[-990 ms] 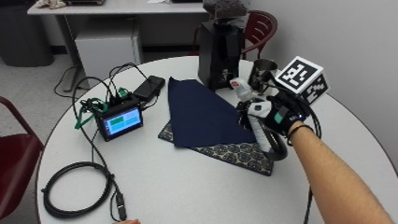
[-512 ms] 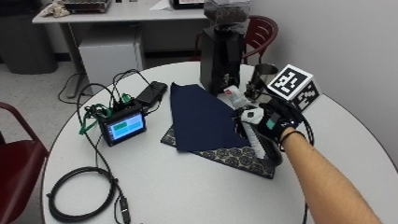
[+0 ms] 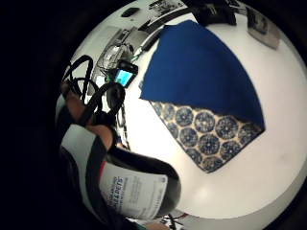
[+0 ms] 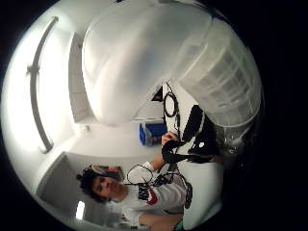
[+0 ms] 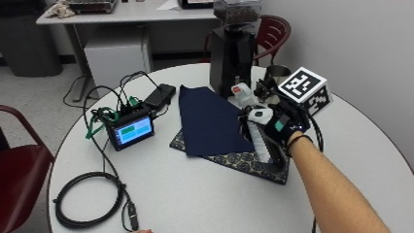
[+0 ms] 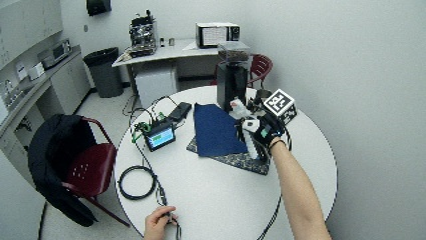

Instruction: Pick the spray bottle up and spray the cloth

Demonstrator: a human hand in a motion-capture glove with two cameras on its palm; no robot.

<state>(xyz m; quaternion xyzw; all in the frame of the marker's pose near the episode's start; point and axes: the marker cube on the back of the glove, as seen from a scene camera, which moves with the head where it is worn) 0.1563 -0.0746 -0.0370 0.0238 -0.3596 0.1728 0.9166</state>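
My gloved right hand [image 5: 277, 127] grips the white spray bottle [image 5: 261, 141] above the right edge of the patterned mat [image 5: 255, 165]. The bottle's labelled body [image 3: 136, 191] sits close against the palm with black-gloved fingers wrapped round it, and its translucent white side [image 4: 139, 62] fills the thumb side palm view. The dark blue cloth [image 5: 210, 121] lies flat on the mat, just left of the hand. Below the palm the cloth [image 3: 201, 72] covers most of the mat [image 3: 206, 136].
A black grinder [image 5: 232, 53] and a metal cup [image 5: 277, 75] stand behind the hand. A small screen device [image 5: 131, 132] with wires sits left of the cloth. A cable coil [image 5: 87, 199] lies near the front left. The bare left hand [image 6: 160, 217] rests at the table's front edge.
The hand with the bottle has dropped a little and come slightly nearer the mat's right edge. The cloth and mat have stayed put.
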